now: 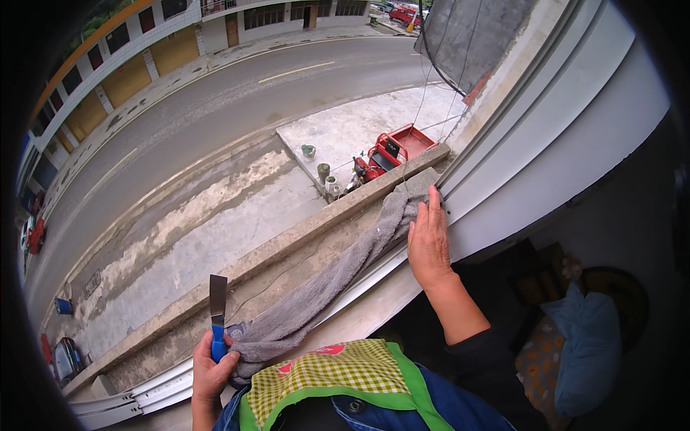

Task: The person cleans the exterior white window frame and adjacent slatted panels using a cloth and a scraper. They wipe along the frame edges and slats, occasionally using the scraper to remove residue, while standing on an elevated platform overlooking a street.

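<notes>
My left hand [213, 366] grips the blue handle of a putty knife [218, 307], its flat metal blade pointing up and away from me. Bunched against the same hand is one end of a long grey towel [312, 301]. The towel stretches diagonally over the window track [372, 275] to the right end of the sill. There my right hand [431, 240] lies on its far end, fingers extended beside the white window frame [501, 178]. Whether those fingers pinch the cloth is hidden.
Beyond the track runs a concrete ledge [242, 269] with a raised outer lip, high above a street [215, 86]. Below stand a red cargo tricycle [383, 156] and several potted plants [323, 172]. Indoors at right is a blue pillow-like bundle [587, 350]. A dark cable [431, 59] hangs outside.
</notes>
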`<state>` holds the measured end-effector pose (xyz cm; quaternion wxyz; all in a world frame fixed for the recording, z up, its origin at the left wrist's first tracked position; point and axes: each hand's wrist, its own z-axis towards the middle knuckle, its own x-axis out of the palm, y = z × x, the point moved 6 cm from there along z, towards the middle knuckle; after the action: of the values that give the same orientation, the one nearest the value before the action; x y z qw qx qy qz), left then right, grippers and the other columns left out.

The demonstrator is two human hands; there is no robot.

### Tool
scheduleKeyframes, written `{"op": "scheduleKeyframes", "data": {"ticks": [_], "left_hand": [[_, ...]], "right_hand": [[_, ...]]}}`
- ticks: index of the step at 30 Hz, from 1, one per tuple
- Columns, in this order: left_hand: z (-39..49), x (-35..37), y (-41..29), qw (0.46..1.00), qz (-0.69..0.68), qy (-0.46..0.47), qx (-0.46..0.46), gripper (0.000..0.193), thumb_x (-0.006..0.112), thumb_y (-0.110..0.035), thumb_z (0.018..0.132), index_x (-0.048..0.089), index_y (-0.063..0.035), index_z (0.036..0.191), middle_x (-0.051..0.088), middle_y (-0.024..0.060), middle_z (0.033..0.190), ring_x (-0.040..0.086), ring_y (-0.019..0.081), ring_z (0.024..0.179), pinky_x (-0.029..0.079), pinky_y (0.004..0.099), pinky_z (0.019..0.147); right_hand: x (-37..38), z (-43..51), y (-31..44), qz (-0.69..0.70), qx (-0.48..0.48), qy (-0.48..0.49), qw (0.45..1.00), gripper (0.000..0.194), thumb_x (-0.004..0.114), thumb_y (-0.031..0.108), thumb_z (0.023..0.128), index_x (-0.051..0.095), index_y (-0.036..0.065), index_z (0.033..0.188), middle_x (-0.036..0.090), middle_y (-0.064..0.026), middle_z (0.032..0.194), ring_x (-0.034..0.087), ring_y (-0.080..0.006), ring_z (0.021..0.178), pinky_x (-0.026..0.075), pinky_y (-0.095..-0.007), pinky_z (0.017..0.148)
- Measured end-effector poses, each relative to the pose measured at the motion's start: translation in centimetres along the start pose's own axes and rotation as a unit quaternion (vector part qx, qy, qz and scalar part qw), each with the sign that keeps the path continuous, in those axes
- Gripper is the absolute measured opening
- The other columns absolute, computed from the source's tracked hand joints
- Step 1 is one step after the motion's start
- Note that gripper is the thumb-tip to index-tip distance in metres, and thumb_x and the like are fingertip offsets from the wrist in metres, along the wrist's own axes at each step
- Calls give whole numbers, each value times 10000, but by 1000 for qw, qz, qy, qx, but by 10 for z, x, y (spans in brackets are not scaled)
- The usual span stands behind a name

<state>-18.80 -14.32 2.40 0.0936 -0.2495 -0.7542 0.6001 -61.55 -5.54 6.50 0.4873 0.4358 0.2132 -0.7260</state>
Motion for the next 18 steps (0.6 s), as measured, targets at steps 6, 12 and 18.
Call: {"op": "scheduleKeyframes", "data": {"ticks": [6,12,18], "left_hand": [[3,0,1,1000,20,-8,1,269,690,-117,713,565,-45,939,542,-11,863,473,86,778,402,239,724],[4,2,9,1000,26,1,-17,297,704,-162,705,538,-74,934,540,-10,906,464,81,768,377,236,693],[4,4,10,999,10,-2,-36,284,686,-124,710,541,-74,949,540,-9,905,472,81,787,385,237,712]], "right_hand": [[-9,2,7,44,-34,-48,997,403,644,6,821,498,-119,1176,292,-211,1444,451,-440,1187,401,-492,1023],[-5,1,7,47,-26,-56,997,354,643,-4,825,520,-94,1145,299,-195,1442,446,-403,1247,405,-436,1033],[3,-2,3,70,-19,-66,995,375,665,-17,784,534,-54,1134,327,-193,1409,460,-428,1188,434,-487,979]]}}
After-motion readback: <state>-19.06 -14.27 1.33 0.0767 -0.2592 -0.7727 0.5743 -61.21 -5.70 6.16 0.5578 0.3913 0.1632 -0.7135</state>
